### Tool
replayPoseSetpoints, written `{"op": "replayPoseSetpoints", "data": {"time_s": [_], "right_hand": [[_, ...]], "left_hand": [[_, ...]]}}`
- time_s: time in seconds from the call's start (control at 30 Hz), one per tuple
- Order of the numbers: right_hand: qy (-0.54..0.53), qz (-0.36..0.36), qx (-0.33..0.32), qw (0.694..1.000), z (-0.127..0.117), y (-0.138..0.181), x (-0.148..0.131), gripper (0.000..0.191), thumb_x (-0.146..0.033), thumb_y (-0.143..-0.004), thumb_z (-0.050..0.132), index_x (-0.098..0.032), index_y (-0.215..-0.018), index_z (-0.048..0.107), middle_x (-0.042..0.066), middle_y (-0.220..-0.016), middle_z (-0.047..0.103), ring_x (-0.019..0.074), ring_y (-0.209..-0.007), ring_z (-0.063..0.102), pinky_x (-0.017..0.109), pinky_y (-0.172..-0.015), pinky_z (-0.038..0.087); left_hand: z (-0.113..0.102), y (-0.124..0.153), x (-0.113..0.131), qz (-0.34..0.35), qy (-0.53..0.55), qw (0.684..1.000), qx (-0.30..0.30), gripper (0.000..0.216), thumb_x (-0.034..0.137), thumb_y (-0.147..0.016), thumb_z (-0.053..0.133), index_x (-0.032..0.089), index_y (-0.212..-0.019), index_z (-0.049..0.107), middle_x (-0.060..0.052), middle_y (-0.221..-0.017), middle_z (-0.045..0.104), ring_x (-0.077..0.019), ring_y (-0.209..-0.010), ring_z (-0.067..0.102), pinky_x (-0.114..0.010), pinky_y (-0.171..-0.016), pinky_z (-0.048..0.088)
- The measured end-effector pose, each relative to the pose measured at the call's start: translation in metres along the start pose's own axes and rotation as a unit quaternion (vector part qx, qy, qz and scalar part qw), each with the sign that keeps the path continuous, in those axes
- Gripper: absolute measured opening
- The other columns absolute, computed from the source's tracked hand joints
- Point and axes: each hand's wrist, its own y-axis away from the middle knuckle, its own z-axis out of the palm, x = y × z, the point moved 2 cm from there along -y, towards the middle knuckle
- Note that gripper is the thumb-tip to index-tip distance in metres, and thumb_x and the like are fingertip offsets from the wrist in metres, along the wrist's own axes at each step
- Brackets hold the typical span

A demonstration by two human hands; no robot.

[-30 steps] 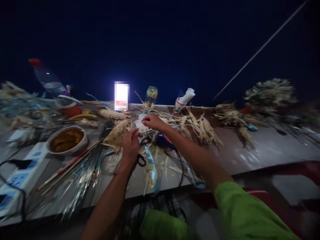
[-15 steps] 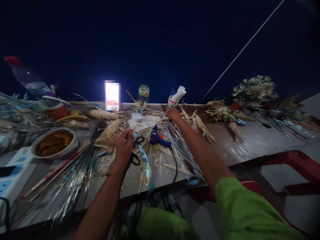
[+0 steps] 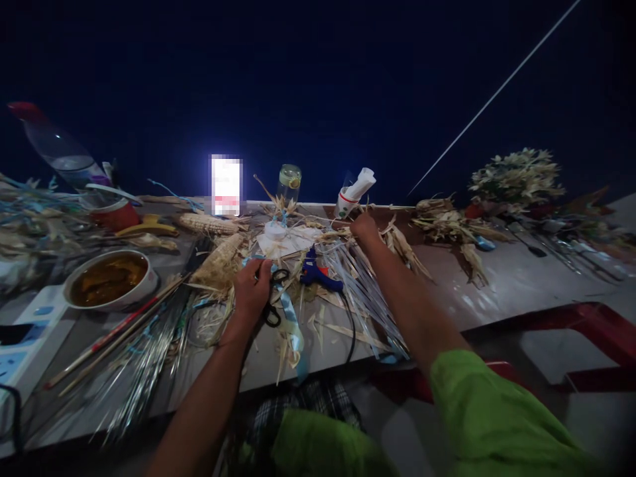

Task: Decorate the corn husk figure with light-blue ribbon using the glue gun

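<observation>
My left hand is closed over the middle of the table, thumb and fingers pressed together. Whatever it pinches is too small to name. Beside it are the black-handled scissors and a light blue ribbon. My right hand reaches farther out, bent down among dried corn husks, just right of a cup holding a white roll. Its fingertips are hidden behind the hand. Between the hands lies a blue glue gun, with clear glue sticks to its right.
At left are a bowl of brown liquid, a power strip, a tilted bottle and thin sticks. A lit phone, corn cob and glass jar stand behind. Pale flowers are at right, a red chair below.
My right hand has moved right, from the foot of the cup to the husks beside it. My left hand stays closed by the scissors. The view has shifted slightly.
</observation>
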Motion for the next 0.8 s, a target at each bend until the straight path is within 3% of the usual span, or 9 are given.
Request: {"op": "replayPoseSetpoints", "data": {"time_s": [0.13, 0.2, 0.23, 0.33, 0.43, 0.53, 0.6, 0.7, 0.8], "right_hand": [[-0.066, -0.04, 0.014, 0.997, -0.033, 0.004, -0.019, 0.036, -0.016, -0.076, 0.054, -0.005, -0.109, 0.06, 0.021, -0.104, 0.064, 0.024, -0.097, 0.062, 0.027, -0.077, 0.045], [-0.116, -0.084, 0.012, 0.99, -0.048, 0.02, -0.033, 0.036, -0.019, -0.081, 0.047, -0.008, -0.115, 0.056, 0.015, -0.095, 0.066, 0.0171, -0.084, 0.064, 0.023, -0.071, 0.045], [-0.174, -0.113, -0.019, 0.978, -0.053, 0.032, -0.041, 0.037, -0.019, -0.082, 0.046, -0.008, -0.116, 0.055, 0.012, -0.088, 0.067, 0.0155, -0.074, 0.063, 0.024, -0.066, 0.045], [-0.263, -0.256, -0.075, 0.927, -0.055, 0.082, -0.066, 0.037, -0.017, -0.079, 0.047, -0.014, -0.115, 0.057, 0.004, -0.078, 0.065, 0.0124, -0.064, 0.057, 0.025, -0.065, 0.044], [-0.204, -0.4, -0.082, 0.89, -0.038, 0.138, -0.089, 0.035, -0.016, -0.078, 0.049, -0.017, -0.111, 0.06, 0.003, -0.08, 0.065, 0.0154, -0.074, 0.057, 0.028, -0.074, 0.043], [-0.173, -0.468, -0.088, 0.862, -0.01, 0.179, -0.106, 0.033, -0.019, -0.081, 0.047, -0.018, -0.112, 0.06, 0.006, -0.095, 0.066, 0.0181, -0.089, 0.057, 0.03, -0.083, 0.041], [-0.165, -0.482, -0.091, 0.856, 0.008, 0.192, -0.114, 0.035, -0.018, -0.083, 0.044, -0.016, -0.116, 0.057, 0.008, -0.105, 0.066, 0.0186, -0.095, 0.057, 0.03, -0.085, 0.04], [-0.149, -0.45, -0.053, 0.879, 0.022, 0.191, -0.119, 0.036, -0.018, -0.086, 0.038, -0.015, -0.118, 0.055, 0.009, -0.111, 0.065, 0.0197, -0.099, 0.058, 0.031, -0.086, 0.04], [-0.114, -0.421, 0.011, 0.9, 0.02, 0.178, -0.12, 0.036, -0.019, -0.088, 0.036, -0.017, -0.118, 0.056, 0.009, -0.11, 0.065, 0.0223, -0.097, 0.058, 0.037, -0.088, 0.037]], "left_hand": [[-0.001, -0.001, 0.0, 0.012, 0.008, 1.0, 0.026, 0.024, 0.033, -0.085, 0.046, 0.017, -0.075, 0.061, -0.001, -0.065, 0.058, -0.0127, -0.062, 0.052, -0.026, -0.062, 0.039], [0.0, -0.002, -0.001, 0.023, 0.02, 0.998, 0.048, 0.023, 0.032, -0.084, 0.046, 0.017, -0.085, 0.063, -0.004, -0.076, 0.063, -0.0145, -0.072, 0.056, -0.028, -0.07, 0.042], [0.0, -0.002, -0.001, 0.026, 0.029, 0.997, 0.06, 0.024, 0.032, -0.084, 0.047, 0.017, -0.09, 0.063, -0.005, -0.082, 0.064, -0.0153, -0.077, 0.057, -0.029, -0.073, 0.043], [0.0, -0.004, -0.002, 0.003, 0.095, 0.992, 0.078, 0.033, 0.037, -0.083, 0.049, 0.018, -0.108, 0.059, -0.008, -0.099, 0.062, -0.0143, -0.079, 0.057, -0.027, -0.07, 0.045], [0.0, -0.008, -0.005, -0.069, 0.227, 0.969, 0.069, 0.043, 0.046, -0.082, 0.048, 0.021, -0.117, 0.052, -0.009, -0.108, 0.059, -0.0061, -0.055, 0.048, -0.023, -0.053, 0.041], [-0.002, -0.014, -0.008, -0.118, 0.373, 0.918, 0.061, 0.045, 0.054, -0.077, 0.052, 0.02, -0.108, 0.054, -0.004, -0.088, 0.061, -0.0037, -0.047, 0.043, -0.02, -0.047, 0.037], [-0.003, -0.017, -0.01, -0.144, 0.44, 0.883, 0.075, 0.038, 0.049, -0.07, 0.063, 0.017, -0.092, 0.057, 0.002, -0.069, 0.057, -0.0029, -0.043, 0.039, -0.018, -0.043, 0.032], [-0.005, -0.02, -0.013, -0.174, 0.494, 0.845, 0.109, 0.031, 0.034, -0.059, 0.076, 0.016, -0.072, 0.054, 0.008, -0.053, 0.047, -0.0017, -0.039, 0.035, -0.016, -0.039, 0.025], [-0.003, -0.019, -0.013, -0.194, 0.512, 0.831, 0.096, 0.029, 0.028, -0.058, 0.076, 0.015, -0.067, 0.051, 0.008, -0.052, 0.048, -0.0021, -0.039, 0.038, -0.016, -0.038, 0.026]]}}
